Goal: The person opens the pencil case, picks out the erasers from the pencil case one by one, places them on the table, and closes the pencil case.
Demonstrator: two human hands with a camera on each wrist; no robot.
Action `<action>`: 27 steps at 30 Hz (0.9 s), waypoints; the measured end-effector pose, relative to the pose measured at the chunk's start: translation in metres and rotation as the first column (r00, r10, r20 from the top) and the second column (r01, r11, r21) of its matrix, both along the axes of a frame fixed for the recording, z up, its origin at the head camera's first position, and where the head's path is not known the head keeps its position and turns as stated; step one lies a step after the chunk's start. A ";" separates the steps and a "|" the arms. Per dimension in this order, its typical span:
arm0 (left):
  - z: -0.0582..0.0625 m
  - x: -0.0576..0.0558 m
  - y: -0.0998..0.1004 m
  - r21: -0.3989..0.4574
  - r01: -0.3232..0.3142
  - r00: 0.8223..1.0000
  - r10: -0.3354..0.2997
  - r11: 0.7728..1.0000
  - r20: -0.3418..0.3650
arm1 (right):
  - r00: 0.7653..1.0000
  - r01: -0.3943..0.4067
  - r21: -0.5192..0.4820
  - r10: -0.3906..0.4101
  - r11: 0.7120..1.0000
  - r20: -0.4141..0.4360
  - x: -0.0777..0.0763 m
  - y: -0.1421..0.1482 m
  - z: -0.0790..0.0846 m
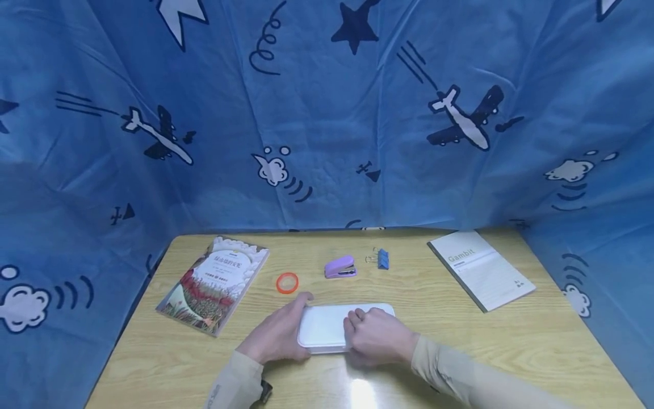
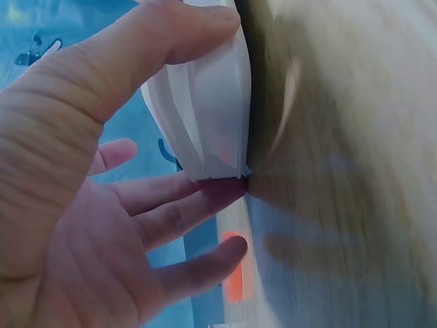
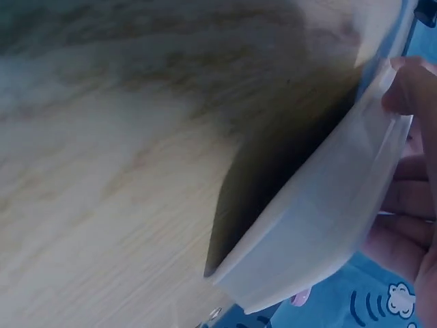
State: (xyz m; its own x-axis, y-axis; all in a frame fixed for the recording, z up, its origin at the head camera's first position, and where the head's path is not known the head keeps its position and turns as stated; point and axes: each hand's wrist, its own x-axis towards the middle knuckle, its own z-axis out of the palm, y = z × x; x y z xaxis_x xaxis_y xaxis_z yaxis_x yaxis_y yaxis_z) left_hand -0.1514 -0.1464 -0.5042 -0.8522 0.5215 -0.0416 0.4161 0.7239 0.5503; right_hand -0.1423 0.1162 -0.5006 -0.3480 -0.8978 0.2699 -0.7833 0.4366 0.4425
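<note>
A white plastic box with rounded corners and a lid lies near the front middle of the table. My left hand holds its left end, the thumb on the near side and the fingers reaching around the far side. In the left wrist view, fingertips meet the end of the box. My right hand is at the right half of the box, fingers curled over the lid. In the right wrist view, its thumb presses at the box edge. The inside of the box is hidden.
Behind the box lie an orange-red tape roll, a purple stapler and a blue binder clip. A colourful book is at the left, and a pale notebook at the right. A blue patterned curtain surrounds the wooden table.
</note>
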 end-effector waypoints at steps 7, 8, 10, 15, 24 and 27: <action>0.002 -0.001 -0.002 0.008 -0.014 0.999 0.014 1.000 0.034 | 0.998 -0.050 -0.046 0.052 0.998 0.031 -0.005 0.006 0.000; 0.002 -0.001 -0.002 0.010 -0.015 0.999 0.014 1.000 0.035 | 0.998 -0.058 -0.057 0.060 0.997 0.028 -0.006 0.007 0.000; 0.002 -0.001 -0.002 0.012 -0.015 0.999 0.014 1.000 0.037 | 0.996 -0.077 -0.082 0.080 0.994 0.027 -0.007 0.008 0.000; 0.001 -0.002 -0.003 0.029 -0.006 1.000 0.005 1.000 0.031 | 0.988 -0.128 -0.146 0.139 0.981 0.072 -0.012 0.009 0.007; 0.000 -0.002 -0.007 0.050 -0.026 0.999 0.025 0.998 0.031 | 0.939 -0.077 -0.423 0.208 0.903 0.275 -0.029 0.020 0.026; -0.001 -0.002 -0.008 0.049 -0.045 0.999 0.045 0.998 0.008 | 0.921 0.007 -0.510 0.193 0.860 0.338 -0.036 0.024 0.026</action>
State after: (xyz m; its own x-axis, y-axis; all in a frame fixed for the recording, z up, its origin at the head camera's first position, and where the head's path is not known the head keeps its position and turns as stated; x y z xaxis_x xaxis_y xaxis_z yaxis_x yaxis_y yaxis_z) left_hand -0.1531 -0.1540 -0.5057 -0.8748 0.4840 -0.0223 0.3799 0.7137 0.5885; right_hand -0.1783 0.1403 -0.4750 -0.4319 -0.7120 0.5536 -0.8907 0.4333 -0.1377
